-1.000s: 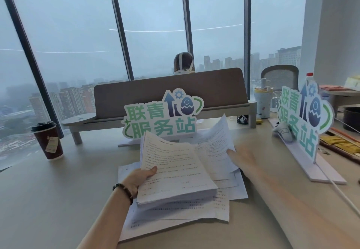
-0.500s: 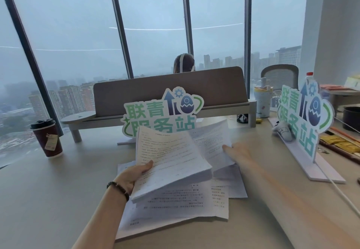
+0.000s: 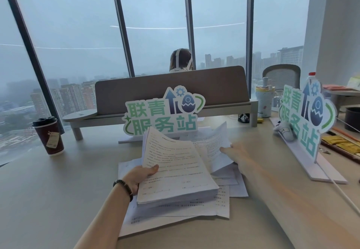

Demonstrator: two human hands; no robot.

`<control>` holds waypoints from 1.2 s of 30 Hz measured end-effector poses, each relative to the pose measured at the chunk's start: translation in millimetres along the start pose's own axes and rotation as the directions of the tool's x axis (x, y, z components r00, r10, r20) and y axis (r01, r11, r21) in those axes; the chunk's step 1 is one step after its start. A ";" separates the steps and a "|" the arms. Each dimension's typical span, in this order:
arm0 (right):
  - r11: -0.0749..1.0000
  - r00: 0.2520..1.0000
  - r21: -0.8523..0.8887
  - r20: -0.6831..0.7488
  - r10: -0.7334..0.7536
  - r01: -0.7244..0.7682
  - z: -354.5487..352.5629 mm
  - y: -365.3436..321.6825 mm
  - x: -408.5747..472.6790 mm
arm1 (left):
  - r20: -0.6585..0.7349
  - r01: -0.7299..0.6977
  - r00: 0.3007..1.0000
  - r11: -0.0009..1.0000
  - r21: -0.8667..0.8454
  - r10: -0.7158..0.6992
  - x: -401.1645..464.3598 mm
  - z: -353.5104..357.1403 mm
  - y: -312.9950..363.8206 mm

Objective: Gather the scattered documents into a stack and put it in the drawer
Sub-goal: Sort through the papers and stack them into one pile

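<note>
- papers first: your left hand (image 3: 139, 176) grips the thick stack (image 3: 175, 172) by its left edge, thumb on top, holding it tilted with its near end low over the loose sheets (image 3: 181, 212) lying on the tabletop (image 3: 48, 200).
- your right hand (image 3: 236, 154) reaches to the curled sheet (image 3: 211, 143) lifted behind the stack; its fingers touch the sheet's right edge, though whether they pinch it or only press it i cannot tell through the blur.
- get a clear pinch on that sheet at the edge, not the corner, so it does not fold or tear as you bring it over.
- lay it flat on top of the stack and let your left thumb lift briefly, then clamp down on it.
- keep the stack low and close to the remaining sheets; a high lift would likely let the bottom pages fan out.
- gather the splayed sheets under the stack next, from the right side inward, then square all edges by tapping on the tabletop.
- mind the standing sign (image 3: 162, 112) just behind the papers and the coffee cup (image 3: 48, 135) well off to the left.
- no drawer is in view yet.
</note>
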State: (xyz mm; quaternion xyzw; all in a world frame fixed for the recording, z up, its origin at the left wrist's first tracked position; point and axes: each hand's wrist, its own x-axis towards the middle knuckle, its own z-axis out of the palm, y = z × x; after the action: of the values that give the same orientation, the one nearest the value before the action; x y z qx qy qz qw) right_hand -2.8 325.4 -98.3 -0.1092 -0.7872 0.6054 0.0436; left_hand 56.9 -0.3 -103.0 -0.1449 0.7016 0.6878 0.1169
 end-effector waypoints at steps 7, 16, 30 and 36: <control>0.991 0.999 -0.122 -0.003 -0.050 0.050 -2.6 -6.3 -5.9 | 0.008 -0.003 1.000 1.000 0.019 0.003 -0.8 1.0 0.5; 0.978 0.995 -0.184 0.009 -0.099 0.099 -2.5 -2.7 -10.2 | 0.019 -0.008 1.000 1.000 -0.013 0.008 -2.3 1.8 0.2; 0.637 0.930 -0.721 0.029 -0.367 0.274 -3.7 -1.7 -18.0 | 0.016 -0.006 1.000 0.998 -0.061 0.007 -5.9 4.9 1.5; 0.908 0.987 -0.390 0.021 -0.159 0.155 -4.9 -3.6 -10.1 | 0.019 -0.006 1.000 0.998 -0.066 0.007 -3.0 3.3 1.2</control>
State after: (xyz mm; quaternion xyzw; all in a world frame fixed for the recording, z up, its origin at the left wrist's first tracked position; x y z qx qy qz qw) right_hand 7.6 326.9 -92.9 -0.0555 -0.8980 0.4302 0.0741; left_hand 59.1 3.2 -100.9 -0.1397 0.6779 0.7123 0.1165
